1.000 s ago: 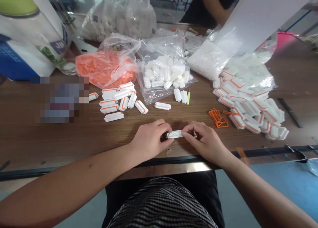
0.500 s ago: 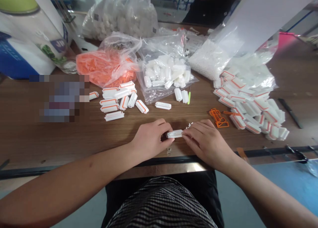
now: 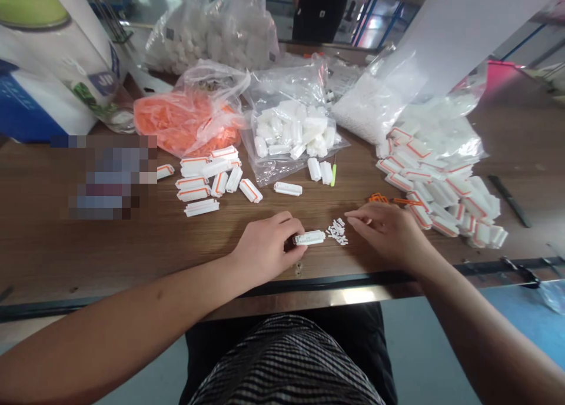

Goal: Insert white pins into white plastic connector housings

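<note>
My left hand [image 3: 271,240] is closed on the left end of a long white plastic housing [image 3: 310,238], pinched between thumb and fingers just above the table. A row of small slots or marks runs along the housing's face. Beside its right end lies a little heap of tiny white plastic pieces [image 3: 337,232]. My right hand [image 3: 386,231] hovers to the right of that heap, thumb and forefinger stretched toward it and slightly apart, with nothing visible in them. Partly behind this hand are orange plastic frames [image 3: 378,198].
White housings with orange strips lie in a group [image 3: 193,192] at left and a large pile [image 3: 441,187] at right. Behind stand bags of orange parts [image 3: 176,119], white housings [image 3: 295,128] and white granules [image 3: 371,105]. A green-handled tool [image 3: 333,175] and black knife-like tool [image 3: 509,200] lie nearby.
My right hand has drawn back to the right from the housing, uncovering the tiny white pieces and covering part of the orange frames. My left hand keeps its hold.
</note>
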Demonstrator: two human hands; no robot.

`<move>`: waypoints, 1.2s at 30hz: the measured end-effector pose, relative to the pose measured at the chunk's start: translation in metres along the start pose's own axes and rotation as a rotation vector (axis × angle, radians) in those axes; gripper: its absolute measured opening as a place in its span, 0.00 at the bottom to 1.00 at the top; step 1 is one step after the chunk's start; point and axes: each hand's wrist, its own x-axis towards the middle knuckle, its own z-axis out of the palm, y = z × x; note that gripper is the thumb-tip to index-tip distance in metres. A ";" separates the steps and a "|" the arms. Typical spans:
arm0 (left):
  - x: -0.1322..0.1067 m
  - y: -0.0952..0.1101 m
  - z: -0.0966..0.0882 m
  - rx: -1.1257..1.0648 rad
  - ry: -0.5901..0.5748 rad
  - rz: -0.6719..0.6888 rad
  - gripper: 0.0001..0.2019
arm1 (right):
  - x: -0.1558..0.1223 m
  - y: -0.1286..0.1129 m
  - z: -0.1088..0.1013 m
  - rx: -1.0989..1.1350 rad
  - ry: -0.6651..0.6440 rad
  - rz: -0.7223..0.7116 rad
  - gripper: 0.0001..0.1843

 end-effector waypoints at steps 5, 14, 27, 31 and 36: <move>0.000 -0.001 0.000 -0.006 0.003 0.000 0.05 | 0.009 -0.003 0.004 0.000 -0.080 0.140 0.11; 0.001 0.000 0.000 0.000 -0.003 -0.007 0.04 | 0.022 -0.007 0.006 0.015 -0.167 0.298 0.08; 0.001 0.000 0.001 0.021 -0.003 -0.012 0.04 | 0.030 -0.015 -0.004 -0.114 -0.245 0.261 0.09; 0.001 0.000 0.001 0.018 -0.003 -0.021 0.04 | 0.031 -0.022 -0.005 -0.299 -0.265 0.157 0.11; 0.000 0.001 0.000 0.009 -0.010 -0.017 0.03 | 0.029 -0.017 0.000 -0.109 -0.214 0.274 0.07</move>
